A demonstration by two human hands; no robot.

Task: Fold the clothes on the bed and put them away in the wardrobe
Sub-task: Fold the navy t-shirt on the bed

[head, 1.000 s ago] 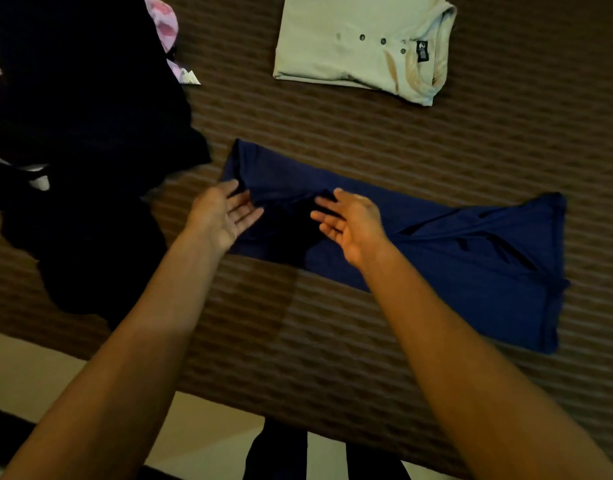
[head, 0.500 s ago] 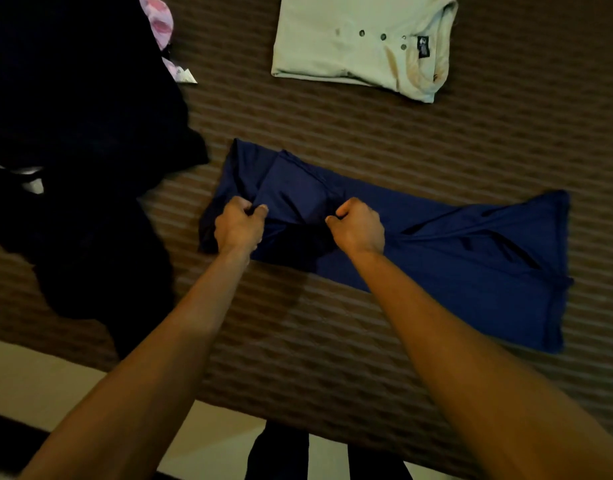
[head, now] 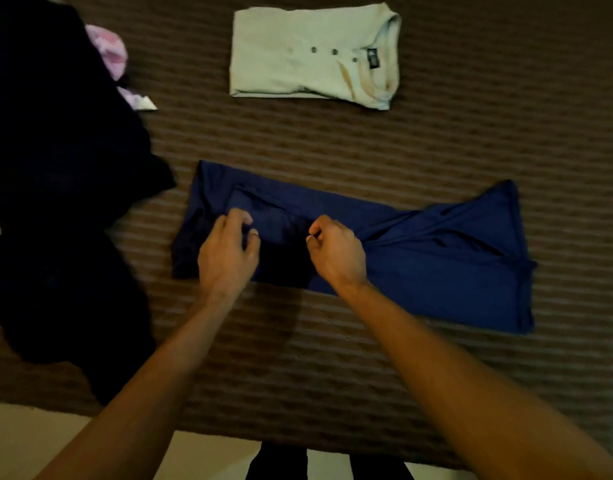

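**Folding the blue garment on the bed**

Lying across the middle of the brown striped bedcover (head: pixel 436 143), a long dark blue jersey garment (head: pixel 436 258) is folded lengthwise into a band, its right end flaring wider. Left hand (head: pixel 227 251) sits on the garment's left part, fingers curled, thumb and fingertips pinching the cloth. Right hand (head: pixel 336 252) is just right of it, fist closed, gripping a bunched fold; creases radiate rightward from it. Far from the hands, well apart, a pale green folded button-neck shirt (head: pixel 312 55) lies flat. At left, a heap of dark clothes (head: pixel 55 168) partly covers a pink cloth (head: pixel 109 51).
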